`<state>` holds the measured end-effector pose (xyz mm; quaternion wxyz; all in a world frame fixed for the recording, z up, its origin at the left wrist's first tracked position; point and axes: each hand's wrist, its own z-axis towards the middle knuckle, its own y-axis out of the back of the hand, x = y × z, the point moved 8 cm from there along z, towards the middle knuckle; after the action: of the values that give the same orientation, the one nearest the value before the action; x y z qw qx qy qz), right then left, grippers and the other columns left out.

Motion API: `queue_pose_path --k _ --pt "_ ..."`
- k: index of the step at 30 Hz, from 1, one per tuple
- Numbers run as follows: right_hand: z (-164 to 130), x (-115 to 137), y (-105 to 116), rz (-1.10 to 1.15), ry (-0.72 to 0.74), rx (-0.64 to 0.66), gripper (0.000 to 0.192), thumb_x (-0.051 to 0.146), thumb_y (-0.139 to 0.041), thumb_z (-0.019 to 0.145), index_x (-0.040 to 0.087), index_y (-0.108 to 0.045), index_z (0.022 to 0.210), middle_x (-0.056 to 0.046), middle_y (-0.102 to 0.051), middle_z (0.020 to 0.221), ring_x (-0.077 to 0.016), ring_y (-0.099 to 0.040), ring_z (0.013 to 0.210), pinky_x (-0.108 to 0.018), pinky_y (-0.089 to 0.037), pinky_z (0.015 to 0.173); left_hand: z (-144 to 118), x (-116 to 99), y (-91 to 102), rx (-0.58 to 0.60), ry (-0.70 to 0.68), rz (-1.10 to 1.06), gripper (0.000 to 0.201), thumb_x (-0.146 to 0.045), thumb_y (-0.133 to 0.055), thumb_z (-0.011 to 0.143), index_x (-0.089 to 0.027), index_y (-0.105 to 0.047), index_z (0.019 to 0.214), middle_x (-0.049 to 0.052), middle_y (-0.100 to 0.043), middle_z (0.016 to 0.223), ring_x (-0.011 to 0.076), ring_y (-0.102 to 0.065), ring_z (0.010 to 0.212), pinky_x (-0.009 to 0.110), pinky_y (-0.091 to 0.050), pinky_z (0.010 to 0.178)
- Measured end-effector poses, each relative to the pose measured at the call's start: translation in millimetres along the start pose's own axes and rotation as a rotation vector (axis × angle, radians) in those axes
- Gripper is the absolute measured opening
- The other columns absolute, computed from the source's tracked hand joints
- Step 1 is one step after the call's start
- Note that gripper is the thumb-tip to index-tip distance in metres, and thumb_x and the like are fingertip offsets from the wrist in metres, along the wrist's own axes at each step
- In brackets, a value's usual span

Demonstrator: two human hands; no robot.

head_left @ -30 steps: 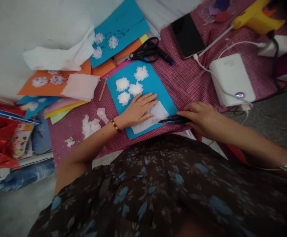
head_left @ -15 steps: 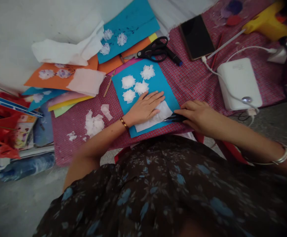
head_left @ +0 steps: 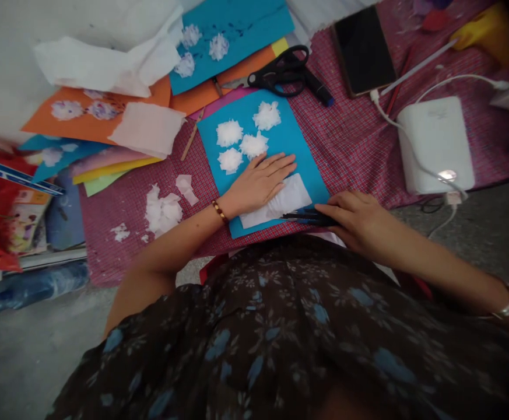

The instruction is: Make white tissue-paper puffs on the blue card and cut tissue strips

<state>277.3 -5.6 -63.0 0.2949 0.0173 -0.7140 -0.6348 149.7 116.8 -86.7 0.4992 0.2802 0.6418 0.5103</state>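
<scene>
Fingers together and flat, my left hand [head_left: 263,184] presses on a white tissue sheet [head_left: 295,195] near the lower edge of a blue card [head_left: 210,140]. The sheet sticks out to the right of and below the hand. In my right hand [head_left: 354,219] is a slim black tool with blue marks [head_left: 309,217]; blur hides its exact kind. Its thin tip lies at the tissue's lower edge, pointing left. Above my left hand, several white crumpled paper flowers [head_left: 254,144] sit on the card.
Torn tissue scraps [head_left: 164,213] lie left of the card. Behind it are black scissors [head_left: 280,70], a black marker [head_left: 319,87] and decorated coloured cards [head_left: 237,35]. To the right are a phone [head_left: 363,49], a white corded box [head_left: 435,143] and a yellow glue gun [head_left: 485,35].
The black tool has slid left along the tissue's lower edge. My left hand stays pressed on the sheet, and more of the sheet shows at its right. The whole view has shifted slightly.
</scene>
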Motion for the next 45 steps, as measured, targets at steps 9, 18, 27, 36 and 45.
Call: queue_pose_path --k 9,18,27,36,45 --pt "-1.4 -2.3 -1.4 -0.006 -0.003 0.004 0.039 0.025 -0.044 0.096 0.018 -0.061 0.130 -0.016 -0.062 0.113 -0.0309 -0.058 0.100 -0.045 -0.047 0.087 -9.8 7.3 10.9 0.031 -0.014 -0.031 0.067 -0.059 -0.019 0.101 -0.019 -0.040 0.151 0.013 -0.038 0.159 0.0269 -0.034 0.147 0.048 -0.021 0.122" --pt "11.9 -3.1 -0.4 -0.020 0.043 0.003 0.037 0.025 -0.046 0.094 0.022 -0.063 0.127 -0.015 -0.062 0.112 -0.0320 -0.058 0.100 -0.047 -0.047 0.087 -25.7 12.0 -4.4 0.028 -0.025 0.114 0.072 -0.067 -0.020 0.097 -0.028 -0.024 0.158 0.007 -0.028 0.165 0.0291 -0.024 0.152 0.052 -0.009 0.123" --pt "26.5 11.6 -4.2 -0.037 0.134 0.019 0.031 0.024 -0.047 0.093 0.017 -0.067 0.116 -0.016 -0.062 0.110 -0.0321 -0.058 0.099 -0.047 -0.047 0.086 -26.6 10.8 -4.5 -0.015 -0.051 0.183 0.070 -0.062 -0.019 0.100 -0.024 -0.022 0.159 0.009 -0.028 0.164 0.0296 -0.024 0.151 0.051 -0.010 0.122" --pt "1.0 0.0 -1.6 0.016 0.042 -0.029 0.041 0.022 -0.047 0.093 0.021 -0.061 0.131 -0.016 -0.061 0.111 -0.0351 -0.059 0.098 -0.052 -0.048 0.085 -26.9 12.3 -6.5 -0.028 -0.062 0.209 0.067 -0.060 -0.023 0.100 -0.027 -0.022 0.158 0.007 -0.028 0.164 0.0289 -0.024 0.151 0.051 -0.011 0.121" --pt "30.6 10.4 -6.1 -0.004 0.103 0.008 0.036 0.022 -0.050 0.090 0.019 -0.065 0.123 -0.015 -0.062 0.109 -0.0334 -0.058 0.099 -0.048 -0.046 0.084 -26.2 11.0 -4.6 -0.048 -0.068 0.193 0.068 -0.061 -0.025 0.100 -0.025 -0.024 0.158 0.009 -0.031 0.163 0.0301 -0.027 0.150 0.052 -0.013 0.121"
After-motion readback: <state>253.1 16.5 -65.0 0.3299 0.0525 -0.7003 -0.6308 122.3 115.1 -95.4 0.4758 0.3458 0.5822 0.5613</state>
